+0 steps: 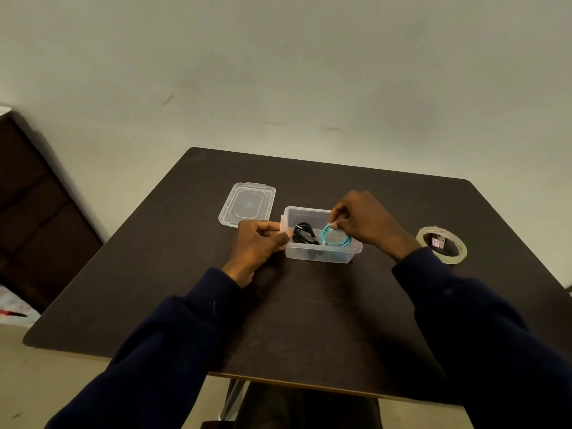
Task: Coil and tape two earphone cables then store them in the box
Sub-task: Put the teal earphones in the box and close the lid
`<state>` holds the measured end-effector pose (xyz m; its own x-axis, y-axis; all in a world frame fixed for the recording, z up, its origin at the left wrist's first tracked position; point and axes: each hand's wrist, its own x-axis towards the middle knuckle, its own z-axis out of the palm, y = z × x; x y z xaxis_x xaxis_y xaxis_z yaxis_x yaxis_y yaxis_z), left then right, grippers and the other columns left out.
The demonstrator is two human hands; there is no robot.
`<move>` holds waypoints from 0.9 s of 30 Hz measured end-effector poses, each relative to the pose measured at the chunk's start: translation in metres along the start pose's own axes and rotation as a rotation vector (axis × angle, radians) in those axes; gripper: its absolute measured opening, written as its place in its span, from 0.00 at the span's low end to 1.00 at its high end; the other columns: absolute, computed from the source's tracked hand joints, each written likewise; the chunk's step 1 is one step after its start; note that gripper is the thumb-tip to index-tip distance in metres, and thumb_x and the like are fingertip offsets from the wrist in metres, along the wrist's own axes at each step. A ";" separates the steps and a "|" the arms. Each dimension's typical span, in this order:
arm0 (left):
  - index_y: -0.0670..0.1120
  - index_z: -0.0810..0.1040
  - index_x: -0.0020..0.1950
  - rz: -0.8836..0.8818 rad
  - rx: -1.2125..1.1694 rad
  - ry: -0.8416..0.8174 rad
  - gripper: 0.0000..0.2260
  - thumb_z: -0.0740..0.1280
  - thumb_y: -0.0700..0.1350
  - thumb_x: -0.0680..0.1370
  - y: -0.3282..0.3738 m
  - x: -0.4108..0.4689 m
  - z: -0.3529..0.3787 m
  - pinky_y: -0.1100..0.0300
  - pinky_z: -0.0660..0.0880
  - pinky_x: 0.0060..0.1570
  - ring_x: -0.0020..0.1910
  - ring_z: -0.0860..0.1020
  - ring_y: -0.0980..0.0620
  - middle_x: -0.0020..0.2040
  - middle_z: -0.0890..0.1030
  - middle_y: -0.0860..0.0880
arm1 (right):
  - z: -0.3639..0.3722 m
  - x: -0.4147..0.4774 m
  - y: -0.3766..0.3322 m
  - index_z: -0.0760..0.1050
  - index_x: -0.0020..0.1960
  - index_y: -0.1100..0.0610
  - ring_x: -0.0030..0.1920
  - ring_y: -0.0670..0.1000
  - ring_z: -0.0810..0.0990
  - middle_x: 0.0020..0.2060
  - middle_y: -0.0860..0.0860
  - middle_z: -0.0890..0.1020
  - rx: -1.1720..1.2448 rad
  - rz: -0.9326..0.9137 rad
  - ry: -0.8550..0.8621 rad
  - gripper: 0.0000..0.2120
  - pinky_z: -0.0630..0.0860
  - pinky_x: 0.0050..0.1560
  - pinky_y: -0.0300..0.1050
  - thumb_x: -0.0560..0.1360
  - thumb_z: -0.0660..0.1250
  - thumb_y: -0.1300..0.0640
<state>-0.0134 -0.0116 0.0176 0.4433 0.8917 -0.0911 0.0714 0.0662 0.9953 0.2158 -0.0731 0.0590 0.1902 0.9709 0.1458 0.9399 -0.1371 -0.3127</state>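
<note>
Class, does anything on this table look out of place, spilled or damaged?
Nothing stands out. The black coil lies in the box, the right hand pinches the blue coil there too, the left hand holds the box, and the lid and tape roll lie flat nearby.

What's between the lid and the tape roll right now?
Head view: between lid and tape roll sits the open box, holding the black coil and blue coil. The left hand grips its left end; the right hand pinches the blue coil.
</note>
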 end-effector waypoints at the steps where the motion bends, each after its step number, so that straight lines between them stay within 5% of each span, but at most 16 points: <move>1: 0.40 0.83 0.53 0.001 0.007 0.001 0.09 0.75 0.39 0.74 0.000 0.000 0.000 0.56 0.83 0.49 0.46 0.85 0.47 0.47 0.86 0.43 | 0.003 0.000 0.001 0.84 0.48 0.57 0.45 0.48 0.85 0.50 0.53 0.86 -0.028 -0.012 0.017 0.03 0.81 0.39 0.35 0.75 0.73 0.61; 19: 0.39 0.82 0.54 -0.006 -0.002 -0.001 0.10 0.75 0.39 0.73 0.004 0.000 0.000 0.61 0.83 0.43 0.45 0.85 0.49 0.46 0.85 0.45 | 0.011 -0.008 -0.006 0.81 0.56 0.59 0.55 0.55 0.81 0.56 0.57 0.82 -0.413 -0.283 0.035 0.12 0.81 0.53 0.47 0.74 0.75 0.60; 27: 0.44 0.82 0.49 -0.008 -0.004 0.001 0.06 0.75 0.40 0.74 0.005 -0.002 0.000 0.60 0.83 0.45 0.43 0.85 0.50 0.44 0.85 0.47 | 0.015 -0.003 -0.001 0.82 0.52 0.58 0.52 0.52 0.84 0.53 0.56 0.84 -0.282 -0.208 -0.034 0.07 0.82 0.52 0.46 0.75 0.74 0.59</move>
<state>-0.0135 -0.0131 0.0226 0.4416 0.8917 -0.0992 0.0718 0.0751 0.9946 0.2103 -0.0726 0.0451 -0.0189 0.9890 0.1468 0.9998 0.0203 -0.0077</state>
